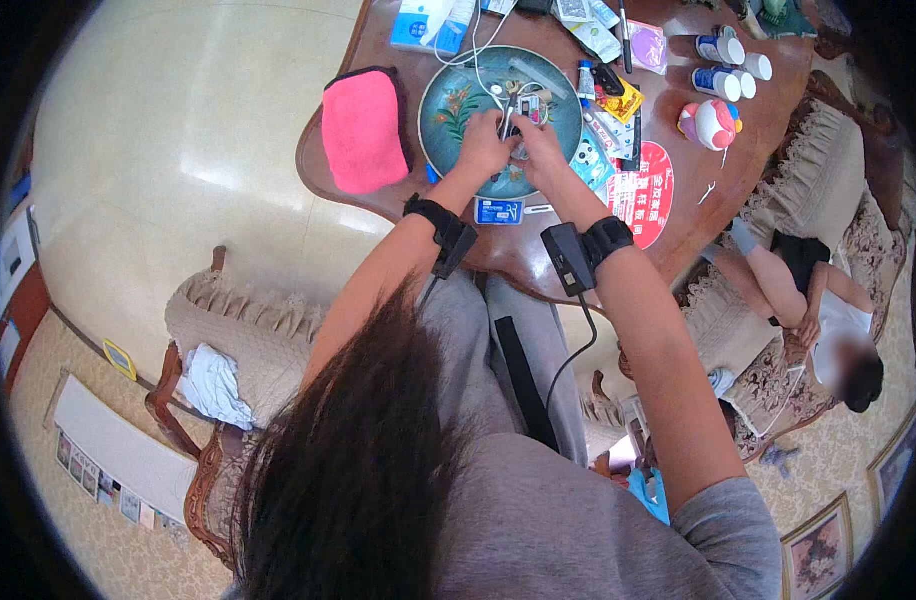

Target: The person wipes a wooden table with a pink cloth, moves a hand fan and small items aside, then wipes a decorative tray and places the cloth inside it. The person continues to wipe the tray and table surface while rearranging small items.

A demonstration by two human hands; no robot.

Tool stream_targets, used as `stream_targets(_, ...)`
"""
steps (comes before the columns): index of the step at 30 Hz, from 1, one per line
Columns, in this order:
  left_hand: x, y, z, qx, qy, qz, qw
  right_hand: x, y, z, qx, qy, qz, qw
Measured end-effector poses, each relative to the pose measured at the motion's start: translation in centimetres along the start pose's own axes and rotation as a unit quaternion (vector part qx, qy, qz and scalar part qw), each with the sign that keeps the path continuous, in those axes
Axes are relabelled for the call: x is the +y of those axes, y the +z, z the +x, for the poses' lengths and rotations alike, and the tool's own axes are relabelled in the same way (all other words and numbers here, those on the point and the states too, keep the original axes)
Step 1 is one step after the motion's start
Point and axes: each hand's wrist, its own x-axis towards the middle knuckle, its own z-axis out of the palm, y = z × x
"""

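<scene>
Both my hands are over a round teal tray (447, 161) with a painted flower design. The fingers of my left hand (486, 144) close around a slim, pen-like dark and white object (510, 112). Close against it, my right hand (539, 147) has its fingertips bent down among small items, and what they hold is hidden. A white cable (482, 75) runs into the tray and around these items. Beyond my fingers lie a clear plastic tube (537, 79) and a small tan roll (542, 96).
On the brown table are a pink cloth (364, 131), a tissue pack (428, 26), a blue-and-white box (499, 211), a red round fan (653, 195), white-capped bottles (720, 49) and a figurine (709, 124). Another person (825, 315) sits on the sofa at right. Wrist devices (569, 259) trail cables.
</scene>
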Motion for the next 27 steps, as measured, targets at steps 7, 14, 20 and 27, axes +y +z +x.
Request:
stream_targets(7, 0.3, 0.2, -1.1, 0.015, 0.031, -0.019, 0.999, 1.0, 1.3, 0.1, 0.035, -0.075, 0.031, 0.996)
stream_targets(14, 2.8, 0.6, -2.2, 0.071, 0.080, -0.015, 0.994, 0.5, 1.0, -0.6, 0.023, -0.098, 0.049, 0.994)
stream_targets(20, 7.1, -0.2, -0.8, 0.082, 0.107, -0.036, 0.990, -4.0, 0.8, -1.6, 0.032, -0.143, 0.051, 0.988)
stream_targets(27, 11.9, -0.1, 3.5, 0.116, 0.112, -0.082, 0.983, -10.3, -0.4, 0.2, -0.057, -0.200, 0.044, 0.977)
